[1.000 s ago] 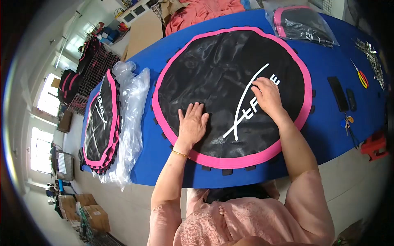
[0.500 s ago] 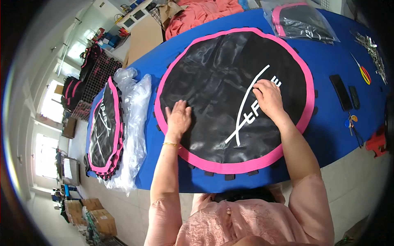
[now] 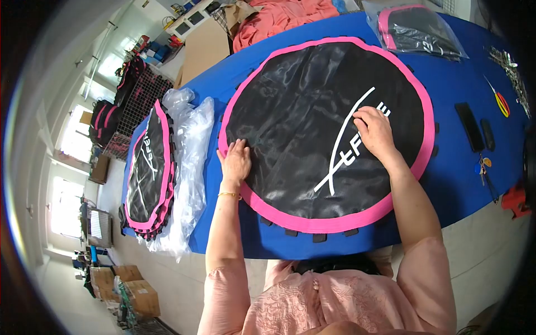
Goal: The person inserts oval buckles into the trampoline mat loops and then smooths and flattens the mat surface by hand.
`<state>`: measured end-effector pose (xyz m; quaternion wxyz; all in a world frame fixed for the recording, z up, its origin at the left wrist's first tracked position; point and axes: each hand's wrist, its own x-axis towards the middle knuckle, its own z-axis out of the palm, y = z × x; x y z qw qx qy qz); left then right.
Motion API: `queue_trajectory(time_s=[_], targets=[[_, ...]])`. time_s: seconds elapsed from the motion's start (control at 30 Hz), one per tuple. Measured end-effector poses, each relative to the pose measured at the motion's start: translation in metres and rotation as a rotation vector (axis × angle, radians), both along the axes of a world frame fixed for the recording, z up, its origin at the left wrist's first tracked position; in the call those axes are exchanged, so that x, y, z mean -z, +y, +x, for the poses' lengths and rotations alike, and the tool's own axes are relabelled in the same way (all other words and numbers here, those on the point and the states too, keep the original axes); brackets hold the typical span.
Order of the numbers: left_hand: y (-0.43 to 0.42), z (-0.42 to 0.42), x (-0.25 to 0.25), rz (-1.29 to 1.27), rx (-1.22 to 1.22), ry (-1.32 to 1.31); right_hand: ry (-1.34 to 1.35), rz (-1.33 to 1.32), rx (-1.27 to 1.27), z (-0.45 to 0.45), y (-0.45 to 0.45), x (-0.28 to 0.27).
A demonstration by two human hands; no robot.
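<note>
Left hand (image 3: 235,162): palm down, fingers apart, nearly flat on the left part of the round mat (image 3: 301,128), across its pink edge (image 3: 312,224) and black middle; nothing visibly gripped. Bracelet (image 3: 228,194) on the wrist just below.

Right hand (image 3: 375,131): fingers bent over the white lettering (image 3: 347,158). Cannot tell whether thumb and fingertips meet or pinch the fabric.

Mat spread on the blue surface (image 3: 458,187), under and between both hands.

Left of left hand: crumpled clear plastic (image 3: 192,151), then a folded mat (image 3: 151,173), also pink-edged.

Right of right hand: phone (image 3: 469,127), keys (image 3: 482,164) nearer the body. Farther out that way, snips (image 3: 501,104), then a heap of metal pieces (image 3: 511,72).

Ahead of right hand, past the mat's far edge: bagged mat (image 3: 419,33). Farthest, ahead and leftward: heaped pink cloth (image 3: 285,22).
</note>
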<state>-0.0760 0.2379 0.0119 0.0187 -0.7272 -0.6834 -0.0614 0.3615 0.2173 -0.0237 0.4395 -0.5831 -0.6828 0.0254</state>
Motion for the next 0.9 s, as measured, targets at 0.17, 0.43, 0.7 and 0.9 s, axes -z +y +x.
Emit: queue_trajectory(time_s=[0.17,0.43,0.7,0.9], targets=[[-0.039,0.005,-0.005,-0.015,0.056,-0.044,-0.017,-0.001,0.01,-0.004,-0.004,-0.007],[-0.112,0.075,-0.017,0.086,0.396,-0.089,-0.047,-0.018,0.011,-0.003,-0.005,-0.009],[-0.048,0.05,-0.007,0.051,0.22,-0.001,-0.06,0.007,0.033,-0.005,-0.002,-0.005],[0.009,0.092,-0.001,0.023,0.273,-0.092,-0.012,-0.04,0.042,-0.007,-0.003,-0.008]])
